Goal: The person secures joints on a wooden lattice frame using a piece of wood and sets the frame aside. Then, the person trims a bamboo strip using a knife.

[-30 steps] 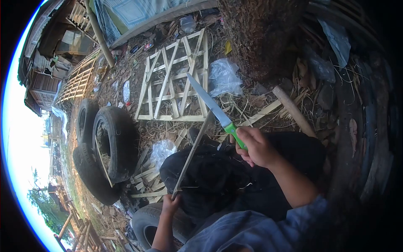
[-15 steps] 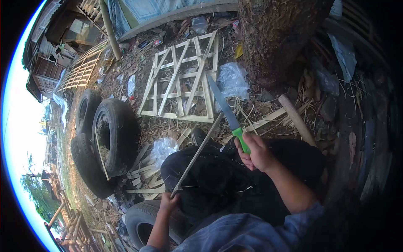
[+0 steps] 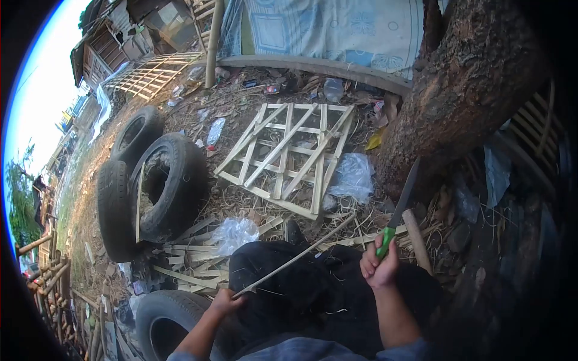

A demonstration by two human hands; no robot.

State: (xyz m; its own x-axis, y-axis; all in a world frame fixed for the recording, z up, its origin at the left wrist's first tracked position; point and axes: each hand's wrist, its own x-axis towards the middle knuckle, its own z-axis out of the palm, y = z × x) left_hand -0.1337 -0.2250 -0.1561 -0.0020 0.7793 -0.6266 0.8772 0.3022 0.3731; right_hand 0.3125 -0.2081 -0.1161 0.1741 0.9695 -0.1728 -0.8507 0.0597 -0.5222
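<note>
My right hand [image 3: 381, 266] is closed round the green handle of a knife [image 3: 402, 201], its long blade pointing up and away in front of the tree trunk. In my left hand [image 3: 226, 302] is the near end of a thin bamboo strip [image 3: 295, 259], which slants up to the right over my dark-clothed legs. The blade and the strip are apart. Beyond my knees a lattice panel of pale slats [image 3: 283, 159] lies on the ground.
Old tyres [image 3: 174, 186] lie to the left, and another tyre [image 3: 144, 322] is close by my left arm. Split slats [image 3: 192, 274], clear plastic bags [image 3: 352, 177] and a short wooden stick [image 3: 416, 240] litter the ground. A thick tree trunk [image 3: 457, 102] rises at the right.
My view has tilted and shifted. The knife has moved right, away from the strip, with its blade now leaning right. The strip lies at a flatter slant, still in my left hand.
</note>
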